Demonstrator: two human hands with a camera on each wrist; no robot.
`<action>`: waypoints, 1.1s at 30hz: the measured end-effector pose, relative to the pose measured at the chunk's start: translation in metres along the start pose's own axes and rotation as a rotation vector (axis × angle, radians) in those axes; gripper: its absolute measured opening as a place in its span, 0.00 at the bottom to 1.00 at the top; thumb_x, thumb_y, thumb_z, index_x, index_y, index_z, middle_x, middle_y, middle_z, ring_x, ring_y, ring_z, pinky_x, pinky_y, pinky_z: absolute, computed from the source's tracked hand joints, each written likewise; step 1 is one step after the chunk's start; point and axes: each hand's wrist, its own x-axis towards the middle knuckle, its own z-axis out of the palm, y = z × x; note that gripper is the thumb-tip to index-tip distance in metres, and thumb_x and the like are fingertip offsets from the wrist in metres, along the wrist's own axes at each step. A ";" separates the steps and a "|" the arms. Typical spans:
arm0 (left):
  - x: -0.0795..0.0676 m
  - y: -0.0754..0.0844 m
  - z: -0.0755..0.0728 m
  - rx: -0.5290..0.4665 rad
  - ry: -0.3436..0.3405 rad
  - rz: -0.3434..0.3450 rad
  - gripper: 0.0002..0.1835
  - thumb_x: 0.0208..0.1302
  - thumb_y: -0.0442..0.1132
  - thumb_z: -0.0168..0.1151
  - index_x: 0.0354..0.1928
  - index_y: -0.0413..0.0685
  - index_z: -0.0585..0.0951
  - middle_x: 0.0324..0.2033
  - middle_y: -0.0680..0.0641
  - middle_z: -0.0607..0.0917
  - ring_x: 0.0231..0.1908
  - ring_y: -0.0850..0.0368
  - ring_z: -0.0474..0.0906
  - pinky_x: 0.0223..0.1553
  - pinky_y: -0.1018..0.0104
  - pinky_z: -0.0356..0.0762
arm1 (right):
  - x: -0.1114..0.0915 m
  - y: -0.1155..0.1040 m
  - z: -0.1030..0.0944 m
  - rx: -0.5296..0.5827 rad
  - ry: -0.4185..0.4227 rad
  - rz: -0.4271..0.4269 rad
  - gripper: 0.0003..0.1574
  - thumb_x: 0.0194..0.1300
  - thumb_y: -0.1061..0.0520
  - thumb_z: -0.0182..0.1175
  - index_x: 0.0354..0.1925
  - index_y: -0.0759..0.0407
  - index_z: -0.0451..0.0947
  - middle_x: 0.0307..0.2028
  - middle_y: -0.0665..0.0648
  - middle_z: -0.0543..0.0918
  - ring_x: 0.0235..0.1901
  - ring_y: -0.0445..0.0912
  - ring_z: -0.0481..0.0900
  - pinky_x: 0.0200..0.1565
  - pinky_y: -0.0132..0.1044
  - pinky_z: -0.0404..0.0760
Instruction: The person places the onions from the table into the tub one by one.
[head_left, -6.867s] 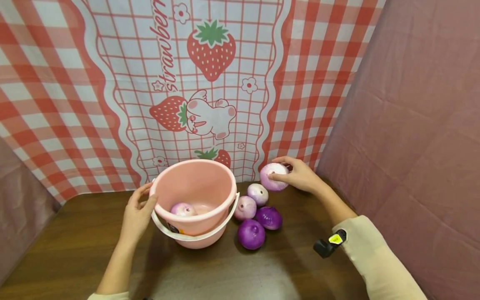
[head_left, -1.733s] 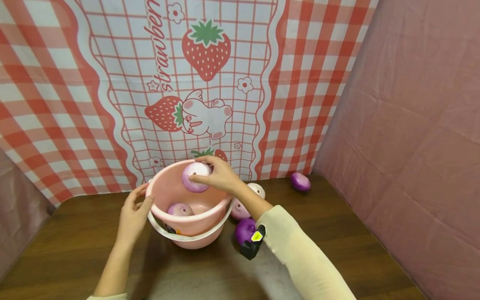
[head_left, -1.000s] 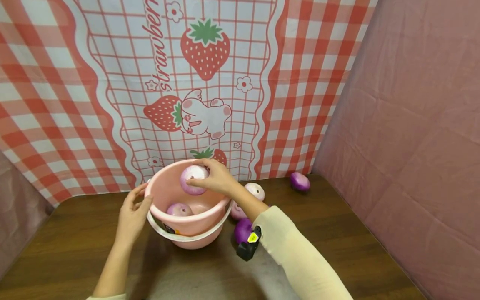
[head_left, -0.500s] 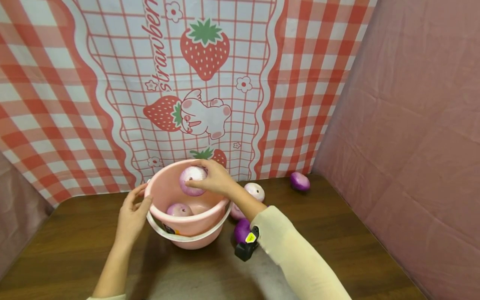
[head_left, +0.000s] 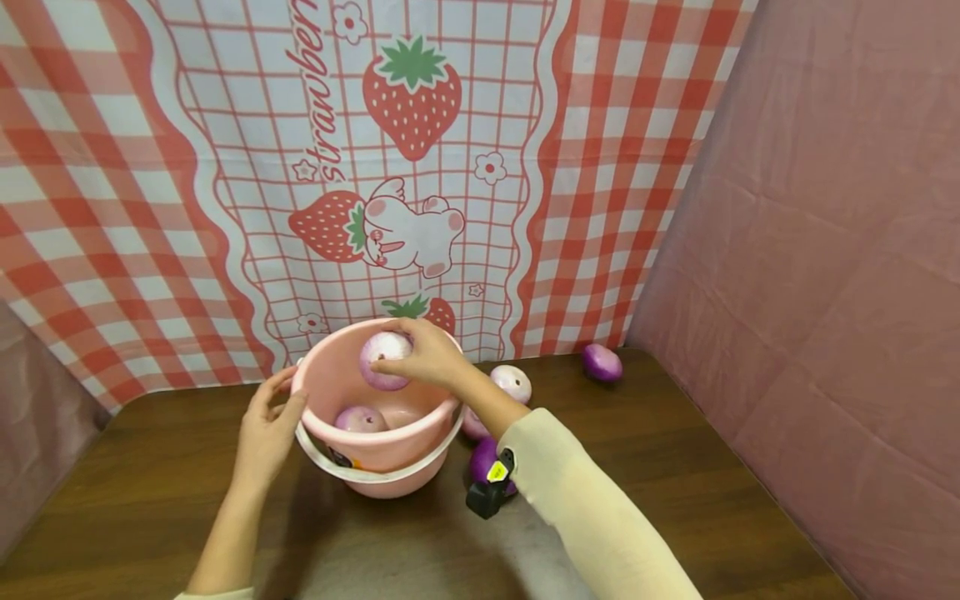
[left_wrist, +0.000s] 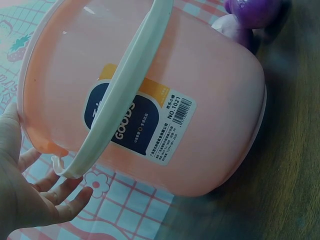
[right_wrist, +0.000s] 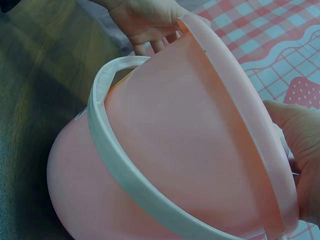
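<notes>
A pink bucket [head_left: 420,442] with a white handle [head_left: 375,477] stands on the table, and one pale purple onion [head_left: 361,419] lies inside it. My left hand [head_left: 266,429] holds the bucket's rim on the left side, thumb at the rim and fingers outside, beside the handle's end. My right hand [head_left: 431,354] grips another pale onion [head_left: 386,360] over the bucket's opening, thumb across its front. In the right wrist view the bucket wall hides that onion, and part of the right hand [right_wrist: 302,150] shows past the rim.
Right of the bucket sit a whitish onion [head_left: 513,382], a pinkish onion [head_left: 474,425] and a dark purple onion [head_left: 485,461], partly covered by my right forearm and wrist camera. A lone purple onion [head_left: 602,363] lies at the table's back right. A strawberry-print cloth [head_left: 585,208] hangs behind.
Since the earliest frame, my right hand has carried its onion left from behind the onion group to over the bucket. It has barely moved over the last second. My left hand stays on the rim.
</notes>
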 end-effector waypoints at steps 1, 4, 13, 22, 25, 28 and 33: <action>0.000 0.000 0.000 0.001 0.000 -0.001 0.23 0.68 0.39 0.50 0.64 0.42 0.67 0.58 0.37 0.72 0.33 0.84 0.69 0.34 0.85 0.70 | 0.000 0.000 0.000 0.000 -0.001 0.002 0.39 0.49 0.46 0.71 0.59 0.54 0.72 0.49 0.55 0.81 0.45 0.46 0.80 0.44 0.30 0.77; 0.000 0.001 0.000 0.005 -0.003 -0.004 0.23 0.68 0.39 0.51 0.64 0.43 0.67 0.58 0.37 0.72 0.34 0.84 0.69 0.34 0.85 0.70 | 0.001 0.000 0.001 -0.007 -0.002 0.006 0.39 0.49 0.46 0.71 0.59 0.54 0.72 0.50 0.55 0.81 0.46 0.46 0.79 0.45 0.30 0.77; 0.000 0.001 0.000 0.007 -0.003 -0.010 0.24 0.68 0.40 0.51 0.65 0.44 0.66 0.59 0.38 0.71 0.34 0.84 0.69 0.34 0.85 0.70 | 0.004 0.002 0.002 -0.031 -0.012 0.003 0.38 0.50 0.47 0.70 0.59 0.54 0.73 0.50 0.54 0.81 0.47 0.46 0.79 0.47 0.31 0.77; -0.001 0.002 0.000 0.008 -0.005 -0.009 0.24 0.68 0.40 0.51 0.65 0.43 0.66 0.59 0.37 0.71 0.34 0.84 0.69 0.35 0.85 0.71 | 0.006 0.002 0.003 -0.099 -0.029 0.004 0.39 0.49 0.46 0.70 0.60 0.52 0.72 0.53 0.54 0.80 0.52 0.47 0.77 0.53 0.35 0.75; -0.001 0.002 0.000 0.007 -0.005 -0.009 0.24 0.68 0.40 0.51 0.65 0.43 0.66 0.59 0.37 0.71 0.34 0.84 0.69 0.35 0.85 0.71 | 0.007 0.003 0.004 -0.114 -0.035 0.004 0.39 0.49 0.46 0.70 0.60 0.52 0.72 0.54 0.53 0.79 0.53 0.47 0.76 0.54 0.35 0.75; 0.000 0.001 0.000 0.005 -0.004 -0.008 0.24 0.68 0.40 0.51 0.65 0.43 0.67 0.59 0.37 0.71 0.34 0.84 0.69 0.34 0.85 0.71 | 0.008 0.003 0.005 -0.112 -0.042 -0.011 0.38 0.49 0.47 0.70 0.59 0.53 0.73 0.53 0.54 0.80 0.52 0.47 0.76 0.54 0.34 0.74; 0.000 0.001 0.000 0.001 -0.005 -0.007 0.24 0.68 0.40 0.51 0.64 0.43 0.67 0.59 0.37 0.71 0.34 0.84 0.69 0.34 0.85 0.71 | 0.010 0.004 0.007 -0.108 -0.055 -0.029 0.33 0.53 0.50 0.68 0.57 0.55 0.74 0.54 0.58 0.79 0.52 0.52 0.77 0.54 0.39 0.75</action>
